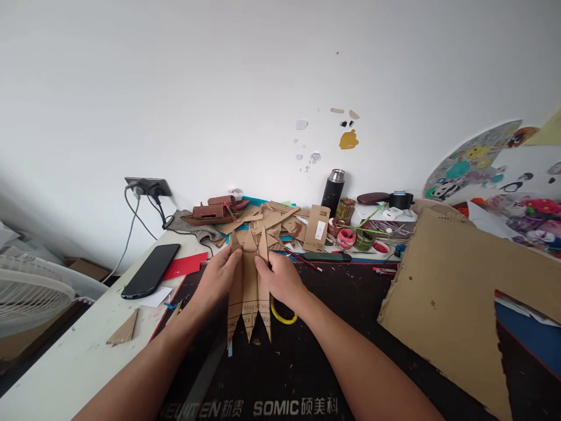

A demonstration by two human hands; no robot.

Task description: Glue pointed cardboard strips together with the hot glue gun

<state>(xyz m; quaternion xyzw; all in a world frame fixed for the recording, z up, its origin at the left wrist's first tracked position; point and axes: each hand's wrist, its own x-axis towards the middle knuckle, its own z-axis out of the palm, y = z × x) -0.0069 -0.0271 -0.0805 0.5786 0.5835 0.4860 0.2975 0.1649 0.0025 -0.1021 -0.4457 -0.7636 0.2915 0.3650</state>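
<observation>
Both hands hold a folded brown cardboard piece (249, 292) with pointed tips at both ends, lifted slightly above the black cutting mat (333, 345). My left hand (221, 275) pinches its left edge near the top. My right hand (280, 279) pinches its right edge at the same height. Fingers of both hands are closed on the cardboard. A yellow ring (283, 316) lies on the mat just under my right wrist.
A large cardboard sheet (451, 292) leans at the right. Behind the mat lie cardboard scraps (267, 219), paint pots (355, 237), a black flask (333, 192). A phone (151, 270), red paper (186, 264) and a cardboard triangle (125, 330) rest on the white table; a fan (30, 292) stands left.
</observation>
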